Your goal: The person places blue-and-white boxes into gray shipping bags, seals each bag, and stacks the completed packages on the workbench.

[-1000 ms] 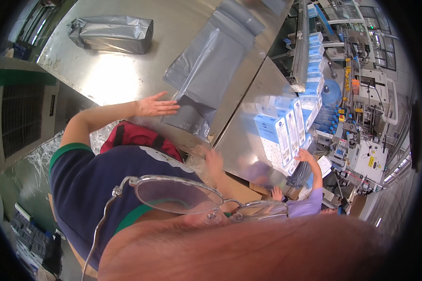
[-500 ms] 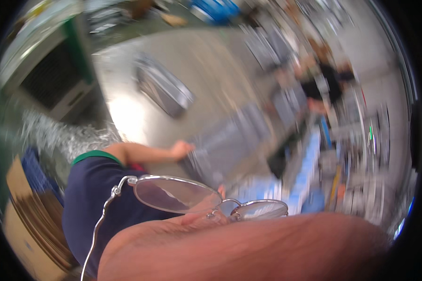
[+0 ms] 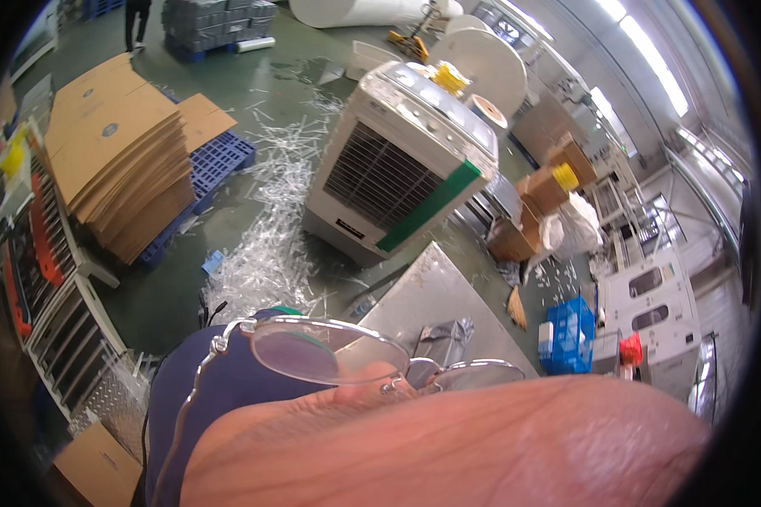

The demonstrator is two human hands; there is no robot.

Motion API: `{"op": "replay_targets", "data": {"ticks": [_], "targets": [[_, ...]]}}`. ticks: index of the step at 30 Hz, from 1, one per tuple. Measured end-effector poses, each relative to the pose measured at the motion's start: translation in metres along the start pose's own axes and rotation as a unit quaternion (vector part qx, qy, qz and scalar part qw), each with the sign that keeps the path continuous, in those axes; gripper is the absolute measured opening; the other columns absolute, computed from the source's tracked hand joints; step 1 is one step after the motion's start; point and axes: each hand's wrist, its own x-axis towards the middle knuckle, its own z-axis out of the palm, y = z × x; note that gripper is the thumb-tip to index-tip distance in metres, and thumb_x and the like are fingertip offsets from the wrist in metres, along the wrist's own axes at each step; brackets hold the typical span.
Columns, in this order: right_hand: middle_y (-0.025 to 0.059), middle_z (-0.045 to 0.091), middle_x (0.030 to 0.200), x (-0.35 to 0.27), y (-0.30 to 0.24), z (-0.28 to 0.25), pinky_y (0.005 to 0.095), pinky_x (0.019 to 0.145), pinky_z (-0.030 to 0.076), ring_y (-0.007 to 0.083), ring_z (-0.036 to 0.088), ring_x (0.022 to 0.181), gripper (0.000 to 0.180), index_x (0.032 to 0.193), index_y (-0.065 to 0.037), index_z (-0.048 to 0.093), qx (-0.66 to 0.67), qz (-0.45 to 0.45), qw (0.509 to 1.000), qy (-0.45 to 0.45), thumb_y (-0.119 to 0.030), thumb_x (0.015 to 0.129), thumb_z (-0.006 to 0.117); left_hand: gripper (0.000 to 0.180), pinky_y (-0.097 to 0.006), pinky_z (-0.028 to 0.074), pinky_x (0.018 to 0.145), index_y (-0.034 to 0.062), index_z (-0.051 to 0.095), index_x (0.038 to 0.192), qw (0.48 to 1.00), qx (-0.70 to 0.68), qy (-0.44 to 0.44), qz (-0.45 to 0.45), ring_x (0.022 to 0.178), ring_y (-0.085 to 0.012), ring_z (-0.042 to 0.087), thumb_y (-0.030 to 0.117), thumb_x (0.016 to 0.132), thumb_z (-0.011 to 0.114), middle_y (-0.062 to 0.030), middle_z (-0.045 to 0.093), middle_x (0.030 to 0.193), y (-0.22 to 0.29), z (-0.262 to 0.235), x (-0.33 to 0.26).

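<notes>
Neither my left hand nor my right hand shows in the head view now; the lower part of the picture is blocked. A dark sleeve (image 3: 207,372) of mine shows at the lower left. Just ahead of it is a metal-topped table (image 3: 435,287), cut off by what blocks the view. On the table lies a grey plastic-wrapped bundle (image 3: 446,340), partly hidden. No hand is seen touching it.
A white air cooler (image 3: 397,169) stands beyond the table. Plastic strips (image 3: 275,220) litter the floor. Flat cardboard (image 3: 118,144) is stacked on a blue pallet (image 3: 224,160) at left, near a roller conveyor (image 3: 59,296). A blue crate (image 3: 572,334) sits at right.
The view has swung left, toward the cooler and cardboard. Earlier my left arm reached over the table, its hand at a grey wrapped bundle; that hand is now out of sight.
</notes>
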Motion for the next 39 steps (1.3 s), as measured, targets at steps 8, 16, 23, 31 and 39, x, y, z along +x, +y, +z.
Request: {"op": "replay_targets", "data": {"ticks": [8,16,23,31,39], "targets": [[0.0088,0.055,0.08,-0.002,-0.01,0.014,0.0295,0.065,0.041,0.0206,0.053,0.072,0.034,0.107,-0.006,0.042,-0.013,0.002,1.0,-0.017,-0.011,0.075,0.051,0.049,-0.041,0.032,0.074,0.0053,0.036,0.104,0.956,0.256,-0.016,0.141,0.087,-0.0239,0.042,0.029,0.067,0.056,-0.0103,0.044,0.095,-0.007,-0.076,0.015],[0.0086,0.055,0.082,-0.063,0.016,-0.003,0.0285,0.065,0.042,0.0195,0.053,0.072,0.042,0.112,-0.007,0.038,0.042,0.026,0.999,0.004,-0.011,0.073,0.053,0.069,-0.044,0.03,0.083,0.0065,0.029,0.12,0.905,0.346,-0.033,0.247,0.099,-0.027,0.04,0.03,0.063,0.059,-0.0121,0.04,0.107,-0.006,-0.116,0.029],[0.0084,0.055,0.083,-0.282,0.002,-0.05,0.0277,0.066,0.042,0.0186,0.054,0.073,0.05,0.117,-0.007,0.034,0.091,0.179,0.969,0.146,-0.011,0.072,0.055,0.07,-0.041,0.025,0.091,0.0133,0.029,0.121,0.81,0.328,-0.103,0.474,0.108,-0.0251,0.035,0.015,0.06,0.064,-0.0114,0.037,0.116,-0.016,-0.136,0.104],[0.0081,0.053,0.09,-0.429,-0.059,-0.135,0.0296,0.07,0.041,0.0193,0.051,0.079,0.054,0.118,-0.008,0.035,-0.091,0.3,0.864,0.394,-0.009,0.068,0.057,0.074,-0.046,0.01,0.096,0.0099,0.022,0.124,0.827,0.438,0.018,0.353,0.118,-0.0199,0.023,-0.005,0.057,0.051,-0.0084,0.024,0.126,-0.152,-0.147,0.231],[0.0189,0.043,0.1,-0.546,-0.03,-0.256,0.0393,0.081,0.032,0.0342,0.041,0.091,0.081,0.117,-0.005,0.033,-0.482,0.358,0.737,0.312,-0.029,0.049,0.07,0.068,-0.048,0.017,0.093,0.0194,0.018,0.126,0.79,0.59,-0.005,0.168,0.118,-0.0163,0.024,-0.003,0.067,0.044,-0.0024,0.026,0.127,-0.149,-0.18,0.237]]}}
